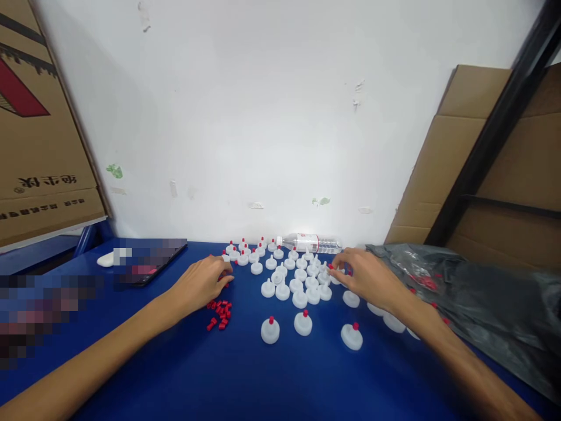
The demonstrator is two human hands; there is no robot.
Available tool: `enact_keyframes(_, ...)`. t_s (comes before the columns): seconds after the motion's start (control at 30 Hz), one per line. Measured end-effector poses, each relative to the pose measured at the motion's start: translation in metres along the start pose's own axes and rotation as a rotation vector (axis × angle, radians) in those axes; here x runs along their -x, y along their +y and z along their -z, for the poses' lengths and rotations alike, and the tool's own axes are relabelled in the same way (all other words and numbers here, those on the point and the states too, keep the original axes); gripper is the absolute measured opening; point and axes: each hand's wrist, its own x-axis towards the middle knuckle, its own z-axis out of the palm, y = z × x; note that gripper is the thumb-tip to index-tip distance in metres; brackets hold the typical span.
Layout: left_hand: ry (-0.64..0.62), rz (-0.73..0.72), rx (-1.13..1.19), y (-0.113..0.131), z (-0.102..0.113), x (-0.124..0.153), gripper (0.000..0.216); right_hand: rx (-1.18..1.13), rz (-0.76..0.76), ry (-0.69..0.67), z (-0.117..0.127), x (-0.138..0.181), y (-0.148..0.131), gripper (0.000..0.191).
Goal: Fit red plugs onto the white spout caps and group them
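Observation:
My left hand point(202, 285) is at the left of the blue table, fingers curled in toward the thumb. Small red caps point(222, 310) lie in a loose pile just below it, and what its fingertips hold is hidden. At the right, my right hand point(367, 276) has thumb and forefinger closed on a small red cap point(331, 266), among the white nozzle lids. Many bare white nozzle lids point(300, 299) stand in a cluster between my hands. Nearer to me is a white lid point(270, 332) with a red tip, one of several like it.
A clear plastic bottle point(309, 242) lies against the wall behind the lids. Grey plastic sheeting point(477, 304) covers the right side, with a clear bag point(423, 279) of red pieces on it. A dark flat device point(164, 263) and a white object point(106, 259) lie at the left.

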Motion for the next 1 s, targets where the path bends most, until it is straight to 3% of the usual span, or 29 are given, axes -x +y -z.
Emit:
enact_keyframes(0.33,0.035,-0.034,0.056,0.001,-0.003,0.000,0.017,-0.035,0.026,-0.150,0.002,0.005,0.003,0.016)
enact_keyframes(0.5,0.098,-0.009,0.078,0.014,0.005,0.002,0.019,-0.057,0.147,-0.040,-0.004,0.005,0.002,0.036)
enact_keyframes(0.6,0.149,-0.013,0.132,0.020,0.008,0.003,0.016,-0.077,0.252,-0.068,-0.009,0.005,-0.001,0.043)
enact_keyframes(0.67,0.186,-0.046,0.168,0.022,0.008,0.003,0.018,-0.080,0.244,-0.074,-0.008,0.005,-0.004,0.050)
enact_keyframes(0.83,0.302,-0.203,0.221,0.026,0.004,0.004,0.027,-0.127,0.139,0.142,0.003,0.005,-0.015,0.032)
enact_keyframes(0.93,0.349,-0.255,0.270,0.033,0.003,0.007,0.026,-0.186,0.246,0.205,0.004,0.008,-0.028,0.023)
enact_keyframes(1.0,0.386,-0.297,0.315,0.039,0.003,0.009,0.024,-0.229,0.363,0.192,0.002,0.012,-0.040,0.027)
